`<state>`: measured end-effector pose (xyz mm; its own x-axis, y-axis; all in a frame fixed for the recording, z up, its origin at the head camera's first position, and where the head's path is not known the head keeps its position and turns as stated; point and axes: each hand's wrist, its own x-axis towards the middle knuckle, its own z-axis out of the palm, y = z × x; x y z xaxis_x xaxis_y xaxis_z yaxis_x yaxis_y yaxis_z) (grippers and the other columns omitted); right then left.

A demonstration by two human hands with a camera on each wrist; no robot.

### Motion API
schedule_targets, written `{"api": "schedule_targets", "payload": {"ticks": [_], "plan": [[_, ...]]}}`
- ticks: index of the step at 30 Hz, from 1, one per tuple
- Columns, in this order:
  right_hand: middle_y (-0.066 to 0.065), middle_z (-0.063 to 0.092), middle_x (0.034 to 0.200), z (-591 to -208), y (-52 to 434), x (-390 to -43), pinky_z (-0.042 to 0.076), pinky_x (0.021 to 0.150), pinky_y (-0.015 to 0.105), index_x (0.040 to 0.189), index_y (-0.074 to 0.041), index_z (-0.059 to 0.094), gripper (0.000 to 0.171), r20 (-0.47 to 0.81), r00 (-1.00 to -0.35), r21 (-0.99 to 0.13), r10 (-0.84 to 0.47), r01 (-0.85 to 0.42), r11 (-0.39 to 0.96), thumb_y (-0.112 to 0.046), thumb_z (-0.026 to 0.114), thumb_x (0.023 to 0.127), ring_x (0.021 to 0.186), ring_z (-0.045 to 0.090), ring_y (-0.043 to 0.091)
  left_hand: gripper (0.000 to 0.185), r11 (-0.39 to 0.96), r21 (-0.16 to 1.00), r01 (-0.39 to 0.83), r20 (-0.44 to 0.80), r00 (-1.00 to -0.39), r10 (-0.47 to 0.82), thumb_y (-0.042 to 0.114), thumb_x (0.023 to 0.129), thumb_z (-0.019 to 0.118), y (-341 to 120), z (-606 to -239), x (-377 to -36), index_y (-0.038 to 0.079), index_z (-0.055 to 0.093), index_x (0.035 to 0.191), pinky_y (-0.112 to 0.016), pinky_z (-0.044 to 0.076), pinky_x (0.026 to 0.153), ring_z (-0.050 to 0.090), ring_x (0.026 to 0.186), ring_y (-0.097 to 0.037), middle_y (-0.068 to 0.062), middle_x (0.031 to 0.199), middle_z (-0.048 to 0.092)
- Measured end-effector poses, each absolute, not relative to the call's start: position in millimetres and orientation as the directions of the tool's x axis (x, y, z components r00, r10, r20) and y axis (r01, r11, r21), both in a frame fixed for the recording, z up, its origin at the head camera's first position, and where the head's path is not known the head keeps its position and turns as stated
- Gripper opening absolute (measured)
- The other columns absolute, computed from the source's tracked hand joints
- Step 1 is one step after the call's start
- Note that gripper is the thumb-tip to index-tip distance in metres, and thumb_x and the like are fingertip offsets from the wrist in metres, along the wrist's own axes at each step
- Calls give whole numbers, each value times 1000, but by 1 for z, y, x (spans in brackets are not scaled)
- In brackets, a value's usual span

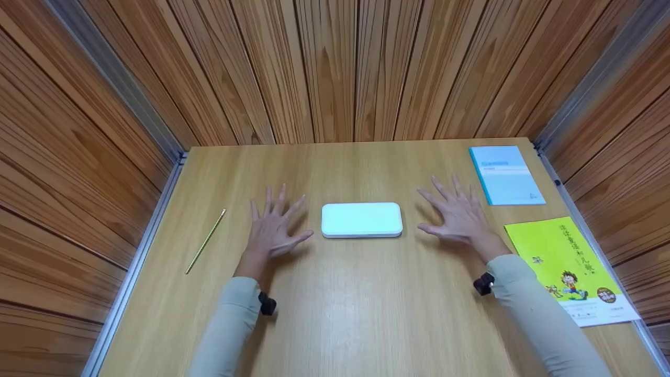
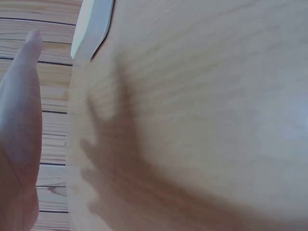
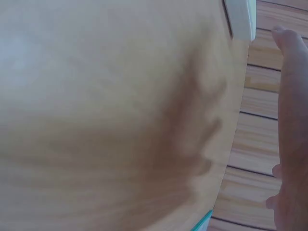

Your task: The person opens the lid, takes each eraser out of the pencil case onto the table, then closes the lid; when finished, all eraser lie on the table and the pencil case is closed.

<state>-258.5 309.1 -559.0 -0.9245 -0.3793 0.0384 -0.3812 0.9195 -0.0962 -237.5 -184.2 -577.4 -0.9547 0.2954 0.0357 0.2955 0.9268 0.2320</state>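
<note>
head view: pale case (image 1: 361, 220) between the spread hands (image 1: 275, 229) (image 1: 458, 215)

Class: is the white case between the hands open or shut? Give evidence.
Shut: the white case shows one flat, unbroken top, no raised lid.

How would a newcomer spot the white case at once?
On the wooden table, find the left hand and right hand, both spread. Between them, touched by neither, lies the white case, a flat rounded rectangle. Its plain, pale top sets it apart from the thin golden stick at left and the printed blue booklet and yellow-green booklet at right.
</note>
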Motion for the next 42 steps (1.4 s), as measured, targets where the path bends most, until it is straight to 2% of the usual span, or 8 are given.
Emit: {"api": "schedule_targets", "payload": {"ticks": [6, 10, 16, 23, 30, 37, 42], "plan": [[15, 22, 190, -556, 292, -261, 16, 127, 92, 177, -34, 36, 99, 44, -910, -111, -413, -415, 903, -77, 67, 94, 172, 11, 64, 99, 920, 232, 317, 23, -947, 320, 85, 96, 53, -170, -578, -241, 39, 27, 180, -92, 9, 128, 0, 176, -56, -16, 193, 5], [16, 22, 190, -555, 280, -262, 20, 129, 89, 178, -34, 35, 100, 63, -894, -137, -443, -448, 884, -76, 69, 93, 172, 15, 62, 101, 899, 283, 335, 27, -939, 342, 83, 94, 59, -163, -579, -242, 37, 29, 179, -92, 6, 128, 0, 177, -55, -16, 192, 8], [18, 25, 189, -553, 265, -263, 23, 132, 83, 179, -33, 32, 109, 81, -875, -228, -478, -483, 845, -76, 76, 89, 173, 17, 58, 110, 858, 376, 350, 55, -933, 357, 80, 87, 73, -154, -582, -245, 33, 33, 178, -90, 8, 130, 13, 175, -56, -19, 189, 23], [19, 25, 188, -552, 250, -264, 25, 132, 82, 179, -31, 33, 114, 106, -844, -272, -526, -534, 801, -76, 80, 85, 173, 20, 59, 119, 797, 474, 375, 94, -921, 378, 77, 80, 85, -143, -584, -250, 27, 38, 177, -87, 16, 131, 26, 172, -51, -18, 188, 25], [21, 28, 187, -559, 237, -265, 26, 132, 82, 177, -30, 38, 110, 138, -815, -332, -563, -574, 749, -71, 82, 85, 171, 23, 60, 119, 769, 514, 381, 116, -919, 378, 70, 78, 93, -131, -592, -253, 26, 41, 175, -82, 19, 133, 29, 173, -45, -16, 187, 29], [22, 30, 186, -571, 232, -264, 25, 132, 82, 175, -24, 43, 111, 142, -812, -421, -566, -567, 708, -62, 91, 82, 172, 22, 58, 117, 736, 578, 352, 113, -928, 355, 68, 77, 95, -123, -606, -255, 30, 42, 174, -80, 20, 134, 34, 171, -43, -15, 186, 33], [18, 27, 188, -577, 227, -263, 24, 131, 84, 175, -28, 44, 108, 109, -830, -527, -548, -516, 676, -54, 96, 83, 175, 18, 54, 114, 715, 617, 329, 112, -936, 334, 65, 78, 97, -122, -612, -257, 28, 46, 172, -76, 28, 131, 45, 166, -39, -11, 179, 47]]}}
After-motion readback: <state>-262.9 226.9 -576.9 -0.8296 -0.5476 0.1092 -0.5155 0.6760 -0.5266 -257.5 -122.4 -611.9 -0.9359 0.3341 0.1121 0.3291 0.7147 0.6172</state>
